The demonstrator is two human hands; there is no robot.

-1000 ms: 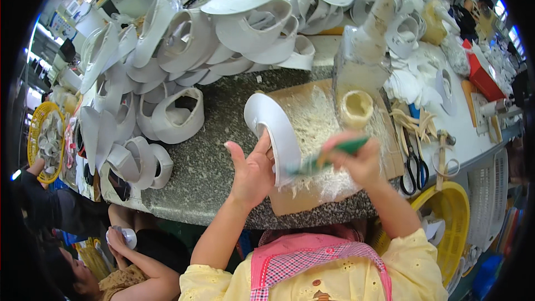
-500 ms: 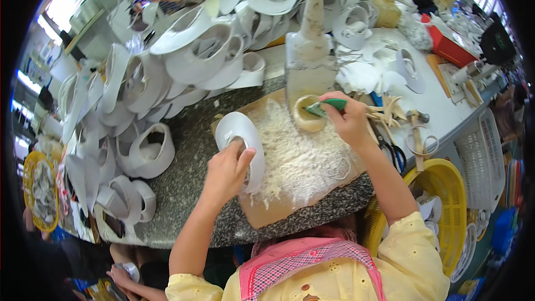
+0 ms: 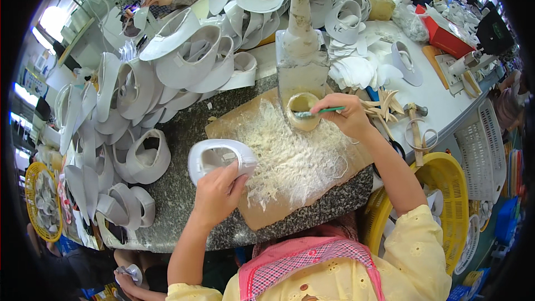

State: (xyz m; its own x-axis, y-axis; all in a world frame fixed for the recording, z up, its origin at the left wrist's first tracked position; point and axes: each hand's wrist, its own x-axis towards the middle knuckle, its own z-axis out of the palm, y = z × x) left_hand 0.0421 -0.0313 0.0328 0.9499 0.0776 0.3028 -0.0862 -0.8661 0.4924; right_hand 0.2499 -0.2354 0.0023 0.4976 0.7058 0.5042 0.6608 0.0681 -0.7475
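My left hand (image 3: 214,198) is closed on the edge of a white shoe upper (image 3: 198,160), its wide opening turned up, over the left side of a brown board (image 3: 267,214). My right hand (image 3: 348,116) grips a thin green-handled brush (image 3: 331,110). The brush's head is inside the mouth of a cream-coloured pot (image 3: 304,122) coated with dried glue. That pot stands at the far edge of the board, against a pale block with an upright post (image 3: 302,22). Crusty white residue (image 3: 295,161) covers much of the board.
White shoe uppers (image 3: 147,159) are heaped along the left and far side. Right of the pot lie wooden pieces (image 3: 387,103), a hammer (image 3: 415,128) and partly hidden scissors (image 3: 397,149). A yellow basket (image 3: 454,189) stands at the lower right. Another person's hands (image 3: 156,0) show at the far left.
The shoe upper in my left hand has turned from upright to lying across and moved left. The brush in my right hand has tilted flatter, its head still at the pot.
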